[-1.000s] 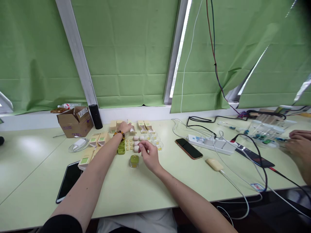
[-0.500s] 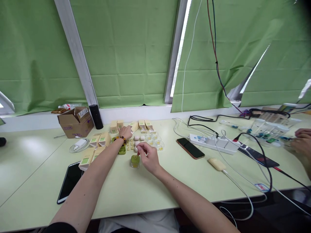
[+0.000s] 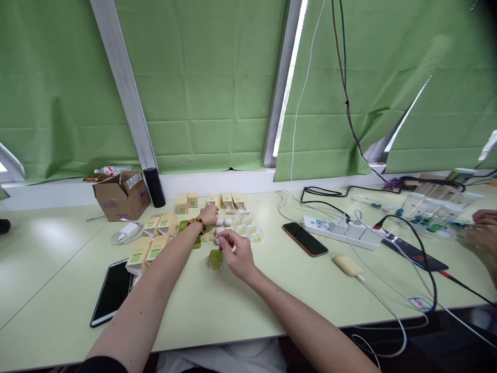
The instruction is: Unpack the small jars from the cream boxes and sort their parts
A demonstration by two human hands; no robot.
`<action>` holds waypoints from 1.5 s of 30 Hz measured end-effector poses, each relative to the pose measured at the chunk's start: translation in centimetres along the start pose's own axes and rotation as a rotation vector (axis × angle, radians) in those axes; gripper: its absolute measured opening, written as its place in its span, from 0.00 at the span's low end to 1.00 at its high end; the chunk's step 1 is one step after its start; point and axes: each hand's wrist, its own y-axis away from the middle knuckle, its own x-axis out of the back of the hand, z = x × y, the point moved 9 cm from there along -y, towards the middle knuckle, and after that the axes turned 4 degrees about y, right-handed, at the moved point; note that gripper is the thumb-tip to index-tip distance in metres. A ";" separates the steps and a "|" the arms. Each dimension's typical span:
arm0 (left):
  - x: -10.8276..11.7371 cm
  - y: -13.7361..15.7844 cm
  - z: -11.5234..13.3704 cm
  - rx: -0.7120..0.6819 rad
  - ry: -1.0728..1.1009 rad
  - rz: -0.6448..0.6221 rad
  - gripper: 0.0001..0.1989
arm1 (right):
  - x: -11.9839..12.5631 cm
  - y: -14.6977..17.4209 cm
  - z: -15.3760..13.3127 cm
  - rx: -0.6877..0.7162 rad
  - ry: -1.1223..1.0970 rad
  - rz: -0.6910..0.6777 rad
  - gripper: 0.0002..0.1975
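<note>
My left hand (image 3: 208, 214), with a beaded bracelet on its wrist, reaches to the far rows. Its partly visible fingers look loosely open beside a small cream carton (image 3: 213, 200). Closer to me, my right hand (image 3: 238, 254) has thumb and fingertips pinched together; whatever lies between them cannot be made out. Just left of those fingertips stands a clear jar with a green lid (image 3: 216, 259). Between the hands are white round-edged pieces (image 3: 228, 222), small yellowish pieces (image 3: 205, 239) and green lids (image 3: 196, 243), partly hidden by my left wrist. Clear round containers (image 3: 247, 228) sit beyond my right hand.
More cartons (image 3: 157, 243) stand at left, by a tablet (image 3: 112, 290) and a coiled white charger (image 3: 127, 232). A cardboard box (image 3: 122, 197) and black cylinder (image 3: 154, 187) are behind. Right are a phone (image 3: 305, 239), power strip (image 3: 341, 232), cables and another person's hands (image 3: 483, 230).
My left hand has moved right and slightly toward me. The carton beside it, tilted before, now stands upright in the back row. My right hand has hardly moved.
</note>
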 end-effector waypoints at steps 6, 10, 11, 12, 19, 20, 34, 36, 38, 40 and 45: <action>-0.4 -0.5 0.9 -0.061 0.068 -0.008 0.20 | -0.1 0.0 0.2 -0.007 -0.010 -0.005 0.09; -0.6 -1.1 0.8 -0.067 0.126 -0.003 0.20 | -0.1 0.0 0.3 -0.008 -0.016 -0.004 0.09; -0.7 -1.2 0.9 -0.069 0.144 -0.004 0.20 | -0.1 0.0 0.3 -0.006 -0.015 -0.002 0.09; -0.7 -1.3 1.0 -0.072 0.162 -0.006 0.20 | -0.1 0.0 0.3 -0.004 -0.012 -0.001 0.09; -0.8 -1.0 2.6 -0.126 0.309 -0.017 0.28 | 0.0 0.0 0.6 0.002 0.018 -0.006 0.09; -0.5 -0.8 2.8 -0.134 0.331 -0.007 0.28 | 0.0 -0.1 0.6 0.004 0.025 -0.003 0.09; 8.0 14.0 3.8 -0.256 0.479 0.295 0.19 | 1.3 -1.7 2.7 -0.125 0.170 -0.064 0.06; 7.1 17.4 4.0 -0.287 0.356 0.240 0.19 | 0.6 -1.9 3.4 -0.147 0.304 -0.204 0.06; 5.7 20.1 3.7 -0.298 0.291 0.186 0.22 | -0.2 -1.7 4.2 -0.157 0.372 -0.345 0.10; 4.7 22.0 3.0 -0.285 0.285 0.176 0.24 | -0.9 -1.2 4.7 -0.155 0.338 -0.474 0.15; 3.0 23.5 2.8 -0.290 0.367 0.154 0.27 | -2.8 0.7 4.9 -0.179 0.220 -0.689 0.29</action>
